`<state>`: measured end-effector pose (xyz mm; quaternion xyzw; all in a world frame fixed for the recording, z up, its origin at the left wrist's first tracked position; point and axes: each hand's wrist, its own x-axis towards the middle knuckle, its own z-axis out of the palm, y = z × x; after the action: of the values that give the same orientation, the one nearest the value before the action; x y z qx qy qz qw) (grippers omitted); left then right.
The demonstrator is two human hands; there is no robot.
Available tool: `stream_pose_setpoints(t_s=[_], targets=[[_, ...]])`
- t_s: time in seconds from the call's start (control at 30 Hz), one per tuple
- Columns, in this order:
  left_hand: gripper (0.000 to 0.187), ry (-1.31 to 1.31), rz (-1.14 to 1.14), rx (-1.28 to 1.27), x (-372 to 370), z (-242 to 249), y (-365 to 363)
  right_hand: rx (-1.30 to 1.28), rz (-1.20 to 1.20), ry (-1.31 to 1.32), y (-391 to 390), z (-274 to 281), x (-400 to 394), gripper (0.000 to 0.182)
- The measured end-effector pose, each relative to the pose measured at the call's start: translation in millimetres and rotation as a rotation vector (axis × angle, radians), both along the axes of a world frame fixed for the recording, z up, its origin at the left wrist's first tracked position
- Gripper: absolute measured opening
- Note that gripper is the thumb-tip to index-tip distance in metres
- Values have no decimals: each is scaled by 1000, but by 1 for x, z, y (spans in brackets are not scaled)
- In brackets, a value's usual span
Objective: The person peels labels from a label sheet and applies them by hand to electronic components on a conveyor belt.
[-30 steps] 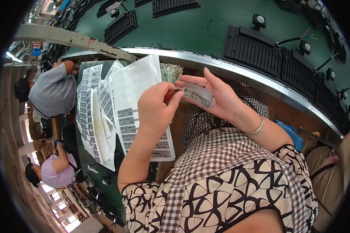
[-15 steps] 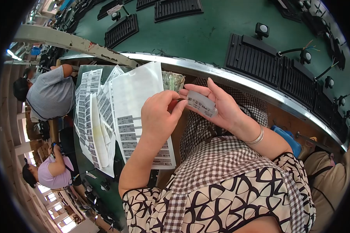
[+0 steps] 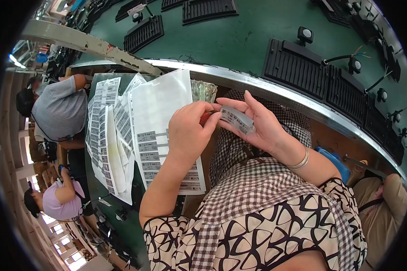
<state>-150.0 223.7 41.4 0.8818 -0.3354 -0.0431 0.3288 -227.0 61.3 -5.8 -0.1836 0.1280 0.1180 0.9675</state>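
A person in a checked apron (image 3: 248, 185) holds both hands above their lap, just beside a large sheet (image 3: 160, 101) with rows of grey labels on its lower part. The label (image 3: 238, 121), a small grey strip with dark print, lies across the fingers of the right hand (image 3: 261, 128), which is turned palm up, its fingers loosely spread and the thumb raised. The left hand (image 3: 190, 128) has its thumb and forefinger together on a small red thing (image 3: 205, 118), mostly hidden, right at the label's end; whether they also pinch the label cannot be told. More printed sheets (image 3: 114, 153) lie in an overlapping pile to the left. Beyond a metal edge, black lamps (image 3: 295, 67) rest on a green table (image 3: 239, 43). Two co-workers (image 3: 61, 108) are at the far left.
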Motion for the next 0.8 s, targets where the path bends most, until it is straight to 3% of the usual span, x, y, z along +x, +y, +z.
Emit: stream_pose_setpoints(t_s=[0.8], targets=[[14,-71,17,20,-3,-4,-1,18,32,-46,3,-1,-2,64]])
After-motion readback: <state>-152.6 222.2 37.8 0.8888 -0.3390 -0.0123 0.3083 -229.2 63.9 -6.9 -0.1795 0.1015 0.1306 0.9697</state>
